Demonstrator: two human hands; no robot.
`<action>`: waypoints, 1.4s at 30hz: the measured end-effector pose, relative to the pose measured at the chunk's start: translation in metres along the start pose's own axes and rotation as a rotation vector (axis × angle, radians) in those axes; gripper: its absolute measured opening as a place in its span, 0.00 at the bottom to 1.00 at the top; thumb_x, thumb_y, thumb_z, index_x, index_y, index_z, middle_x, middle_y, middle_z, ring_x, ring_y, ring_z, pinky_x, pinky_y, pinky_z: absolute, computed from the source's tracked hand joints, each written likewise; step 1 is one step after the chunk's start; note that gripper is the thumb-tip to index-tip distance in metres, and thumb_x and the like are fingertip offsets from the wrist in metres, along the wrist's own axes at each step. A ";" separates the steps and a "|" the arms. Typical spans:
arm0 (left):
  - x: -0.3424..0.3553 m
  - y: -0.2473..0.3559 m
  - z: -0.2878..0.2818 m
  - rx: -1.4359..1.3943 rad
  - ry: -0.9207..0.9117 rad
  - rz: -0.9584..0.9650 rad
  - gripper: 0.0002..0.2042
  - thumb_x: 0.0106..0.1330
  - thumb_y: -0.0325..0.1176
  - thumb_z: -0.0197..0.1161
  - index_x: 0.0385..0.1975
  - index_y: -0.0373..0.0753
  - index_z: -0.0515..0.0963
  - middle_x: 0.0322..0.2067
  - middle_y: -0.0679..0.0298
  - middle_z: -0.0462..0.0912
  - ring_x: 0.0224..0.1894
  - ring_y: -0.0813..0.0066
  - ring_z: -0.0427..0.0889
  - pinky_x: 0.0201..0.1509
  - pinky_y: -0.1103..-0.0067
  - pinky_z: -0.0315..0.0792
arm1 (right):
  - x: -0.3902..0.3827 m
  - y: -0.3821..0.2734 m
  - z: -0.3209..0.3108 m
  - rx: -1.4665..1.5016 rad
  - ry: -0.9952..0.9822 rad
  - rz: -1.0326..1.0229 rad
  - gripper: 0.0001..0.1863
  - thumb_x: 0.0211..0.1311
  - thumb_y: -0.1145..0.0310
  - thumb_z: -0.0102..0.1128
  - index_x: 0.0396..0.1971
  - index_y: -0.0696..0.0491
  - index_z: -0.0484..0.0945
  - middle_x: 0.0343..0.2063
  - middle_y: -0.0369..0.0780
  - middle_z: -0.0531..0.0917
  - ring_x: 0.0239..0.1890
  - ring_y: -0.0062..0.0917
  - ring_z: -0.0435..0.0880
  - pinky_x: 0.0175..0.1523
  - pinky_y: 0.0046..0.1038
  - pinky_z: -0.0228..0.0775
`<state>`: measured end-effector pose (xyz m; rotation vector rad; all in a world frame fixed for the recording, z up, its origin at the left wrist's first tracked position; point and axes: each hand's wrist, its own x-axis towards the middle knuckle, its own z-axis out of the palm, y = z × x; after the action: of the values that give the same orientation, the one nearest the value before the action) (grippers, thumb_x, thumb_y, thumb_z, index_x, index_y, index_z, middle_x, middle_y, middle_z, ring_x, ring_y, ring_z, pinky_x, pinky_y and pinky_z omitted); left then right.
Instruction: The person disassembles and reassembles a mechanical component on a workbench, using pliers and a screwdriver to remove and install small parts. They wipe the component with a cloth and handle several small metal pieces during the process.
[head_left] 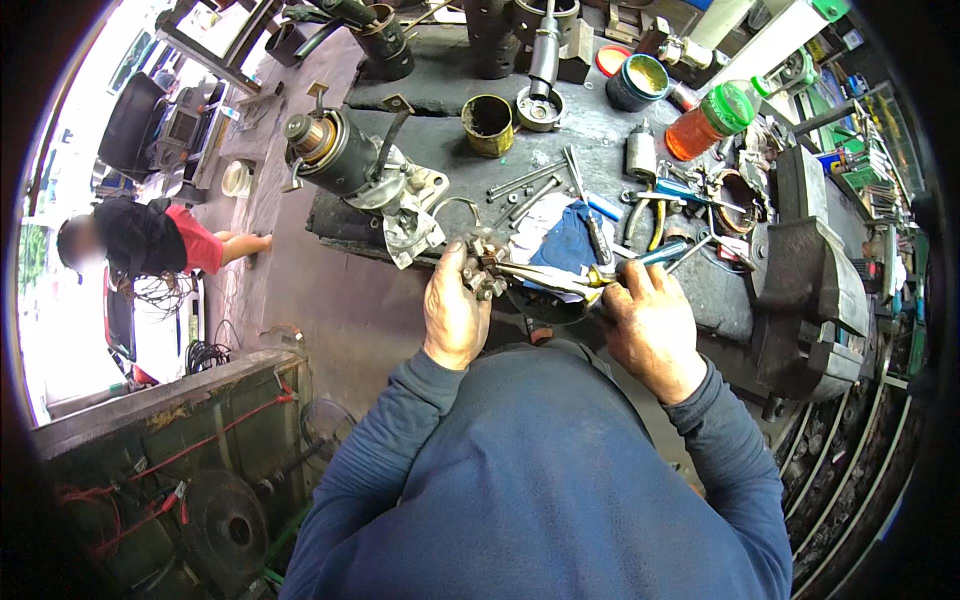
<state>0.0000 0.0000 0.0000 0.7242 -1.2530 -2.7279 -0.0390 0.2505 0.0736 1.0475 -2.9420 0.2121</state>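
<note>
My left hand (455, 318) is closed around a small metal part with coppery pieces (484, 270), at the near edge of the bench. My right hand (652, 328) grips a pair of long-nosed pliers (548, 277), whose jaws point left and reach the metal part. Whether the jaw tips are clamped on it is too small to tell. Just beyond the pliers lies a blue cloth (568, 240) on white paper. A starter motor (345, 155) with a black body and bare metal housing lies left of my left hand.
Bolts (530, 190), a yellow-rimmed can (488, 127) and a green-lidded jar of orange liquid (708, 122) stand or lie on the dark bench (430, 150). A vise (810, 270) is at the right. Far left, a person (160, 240) bends over cables.
</note>
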 end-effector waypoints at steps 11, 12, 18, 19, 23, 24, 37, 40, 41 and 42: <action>0.001 0.002 0.004 0.116 -0.019 0.076 0.25 0.83 0.53 0.45 0.62 0.39 0.78 0.48 0.58 0.87 0.40 0.68 0.85 0.36 0.68 0.82 | 0.000 -0.004 -0.007 -0.003 0.018 -0.041 0.11 0.54 0.71 0.66 0.38 0.54 0.85 0.45 0.45 0.80 0.44 0.39 0.79 0.53 0.40 0.73; 0.001 0.003 0.003 0.090 -0.028 0.064 0.26 0.83 0.53 0.45 0.61 0.39 0.78 0.48 0.58 0.87 0.42 0.68 0.85 0.39 0.68 0.82 | 0.001 -0.004 -0.007 -0.002 0.008 -0.036 0.11 0.54 0.71 0.66 0.38 0.54 0.85 0.45 0.45 0.80 0.45 0.39 0.79 0.53 0.41 0.73; 0.005 0.004 -0.007 -0.205 -0.142 0.028 0.27 0.78 0.54 0.51 0.59 0.35 0.79 0.53 0.54 0.87 0.56 0.59 0.83 0.64 0.62 0.76 | 0.003 -0.019 -0.020 -0.125 0.084 -0.035 0.11 0.54 0.67 0.71 0.36 0.54 0.84 0.44 0.44 0.80 0.48 0.40 0.79 0.53 0.40 0.72; 0.006 0.002 -0.010 -0.250 -0.171 0.034 0.27 0.77 0.54 0.53 0.59 0.35 0.79 0.53 0.52 0.86 0.56 0.58 0.83 0.64 0.62 0.76 | 0.003 -0.024 -0.027 -0.159 0.104 -0.040 0.10 0.54 0.67 0.69 0.36 0.54 0.84 0.45 0.45 0.80 0.48 0.40 0.79 0.54 0.40 0.71; 0.001 0.003 -0.010 -0.397 -0.246 0.023 0.28 0.73 0.53 0.60 0.60 0.34 0.79 0.55 0.47 0.84 0.57 0.55 0.83 0.66 0.62 0.77 | 0.004 -0.045 -0.046 -0.258 0.083 -0.018 0.09 0.56 0.67 0.64 0.36 0.53 0.84 0.49 0.45 0.81 0.49 0.38 0.78 0.55 0.41 0.71; 0.001 0.004 -0.010 -0.410 -0.258 0.025 0.28 0.73 0.53 0.60 0.59 0.33 0.79 0.54 0.47 0.85 0.57 0.54 0.83 0.66 0.62 0.77 | 0.004 -0.049 -0.049 -0.280 0.059 0.004 0.10 0.56 0.66 0.64 0.36 0.54 0.85 0.51 0.46 0.81 0.49 0.39 0.78 0.56 0.42 0.71; -0.004 -0.001 -0.009 -0.533 -0.242 0.104 0.28 0.72 0.55 0.59 0.59 0.37 0.81 0.57 0.45 0.84 0.51 0.51 0.84 0.59 0.62 0.78 | 0.001 -0.068 -0.066 -0.310 0.083 -0.054 0.19 0.61 0.63 0.64 0.43 0.63 0.87 0.51 0.51 0.81 0.51 0.42 0.78 0.58 0.48 0.71; -0.003 -0.001 -0.010 -0.627 -0.239 0.027 0.30 0.73 0.59 0.58 0.60 0.38 0.81 0.60 0.44 0.83 0.54 0.48 0.84 0.61 0.60 0.79 | 0.000 -0.070 -0.065 -0.314 0.104 -0.054 0.19 0.61 0.64 0.64 0.43 0.64 0.87 0.53 0.51 0.81 0.52 0.43 0.78 0.59 0.48 0.72; -0.003 -0.002 -0.010 -0.605 -0.243 0.030 0.30 0.73 0.59 0.58 0.60 0.39 0.81 0.60 0.45 0.83 0.56 0.47 0.84 0.62 0.59 0.79 | -0.001 -0.069 -0.065 -0.311 0.095 -0.047 0.19 0.61 0.64 0.64 0.44 0.64 0.87 0.53 0.51 0.81 0.52 0.43 0.78 0.59 0.48 0.72; -0.002 -0.002 -0.010 -0.584 -0.247 0.036 0.30 0.73 0.60 0.58 0.60 0.40 0.81 0.60 0.45 0.83 0.58 0.46 0.83 0.63 0.58 0.79 | 0.000 -0.068 -0.065 -0.307 0.088 -0.042 0.19 0.61 0.64 0.64 0.44 0.64 0.87 0.53 0.51 0.81 0.52 0.43 0.78 0.59 0.48 0.72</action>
<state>0.0061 -0.0050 -0.0063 0.3052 -0.4222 -2.9779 0.0017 0.2069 0.1468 1.0236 -2.7528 -0.1845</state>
